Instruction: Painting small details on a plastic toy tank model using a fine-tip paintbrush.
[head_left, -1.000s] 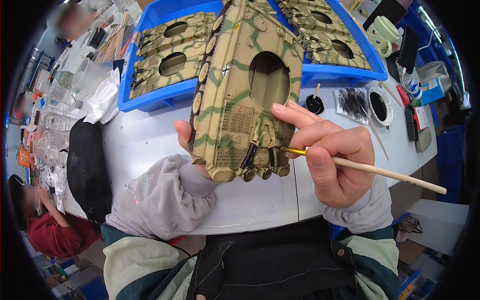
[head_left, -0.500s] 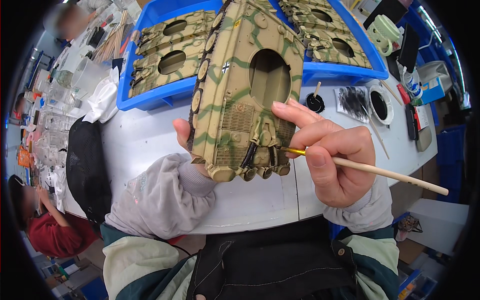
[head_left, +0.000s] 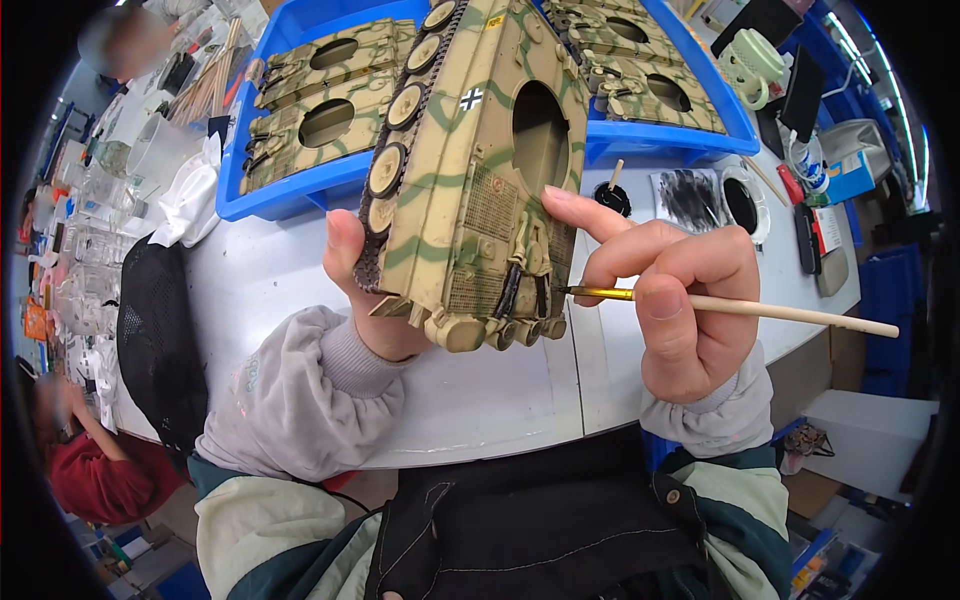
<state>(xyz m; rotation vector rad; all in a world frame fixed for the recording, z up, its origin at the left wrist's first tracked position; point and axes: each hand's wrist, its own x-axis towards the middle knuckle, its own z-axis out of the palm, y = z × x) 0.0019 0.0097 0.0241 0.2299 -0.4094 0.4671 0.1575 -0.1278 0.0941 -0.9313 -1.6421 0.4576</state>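
Note:
A model tank hull (head_left: 470, 195) in tan and green camouflage is held up, tilted, over the white table. My left hand (head_left: 365, 290) grips it from beneath, thumb by the track and road wheels; its other fingers are hidden. A round hole gapes in the deck. Pinched in my right hand (head_left: 680, 300) is a thin paintbrush (head_left: 760, 310) with a pale wooden handle and a brass-coloured ferrule. The brush tip is at the hull's rear end, beside dark-painted tubular parts. My right index fingertip rests against the hull near the hole.
Blue trays (head_left: 270, 190) with more camouflaged hulls stand behind. To the right are a small black paint pot (head_left: 612, 198), a black-smeared sheet (head_left: 690, 200) and a white-rimmed dish (head_left: 745, 205) of black paint. A black mesh bag (head_left: 160, 340) lies left; a person in red (head_left: 110, 470) sits beyond.
My left hand has rolled the hull so its wheeled side shows more and the deck turns rightward. The brush has shifted slightly right, to the rear edge.

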